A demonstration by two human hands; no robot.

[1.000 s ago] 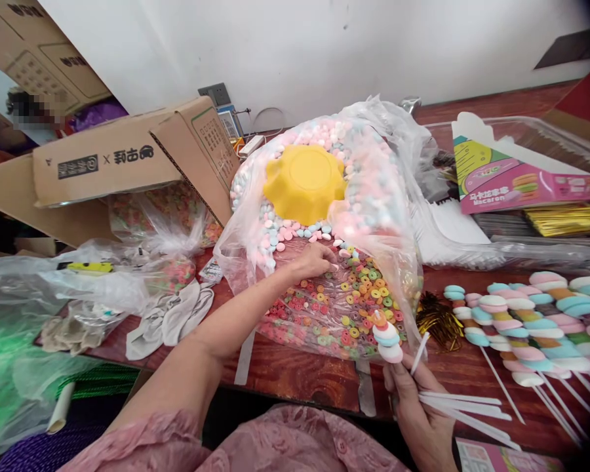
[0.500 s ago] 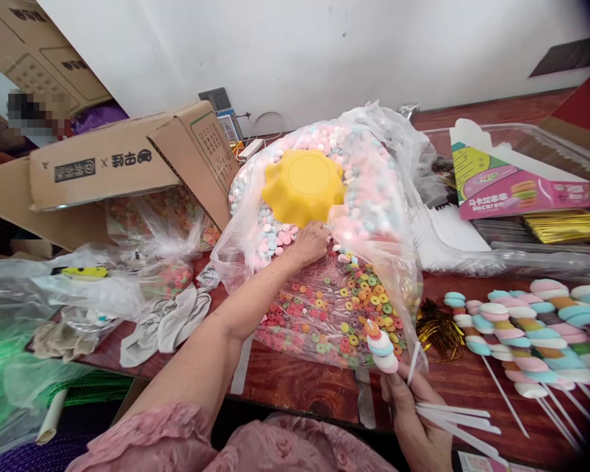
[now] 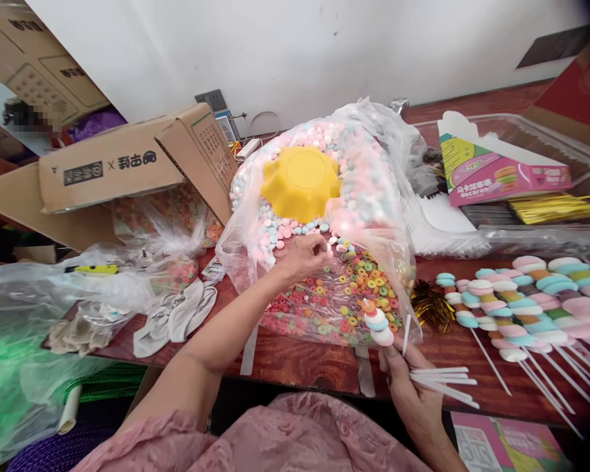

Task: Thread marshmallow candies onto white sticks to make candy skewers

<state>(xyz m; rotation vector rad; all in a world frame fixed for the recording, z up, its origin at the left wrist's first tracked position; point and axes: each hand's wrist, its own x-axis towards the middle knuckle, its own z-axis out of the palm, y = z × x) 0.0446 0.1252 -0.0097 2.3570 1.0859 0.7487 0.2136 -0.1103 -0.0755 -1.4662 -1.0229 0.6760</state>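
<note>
My left hand (image 3: 305,257) is over the clear plastic bag in the middle, its fingers closed in a pinch. A small pale marshmallow (image 3: 329,250) shows at the fingertips, partly hidden. Just beyond lie loose pink, white and blue marshmallows (image 3: 286,231), with a yellow wavy-edged bowl (image 3: 302,183) upside down on them. Coloured cereal rings (image 3: 368,278) are spread nearer me. At the lower right my right hand (image 3: 410,383) grips an upright skewer of marshmallows (image 3: 377,326), topped with orange and white pieces. Several white sticks (image 3: 445,377) stick out sideways from the same hand.
Finished marshmallow skewers (image 3: 531,305) lie in a pile at the right. Behind them are a pink Macaron box (image 3: 506,170) and gold ties (image 3: 553,206) in a clear tray. A cardboard box (image 3: 113,164), a grey cloth (image 3: 174,318) and a yellow cutter (image 3: 96,269) are at left.
My left hand has drawn back from the bowl's front edge toward me, with fingers now pinched. My right hand keeps the skewer and sticks. The whole view has shifted slightly.
</note>
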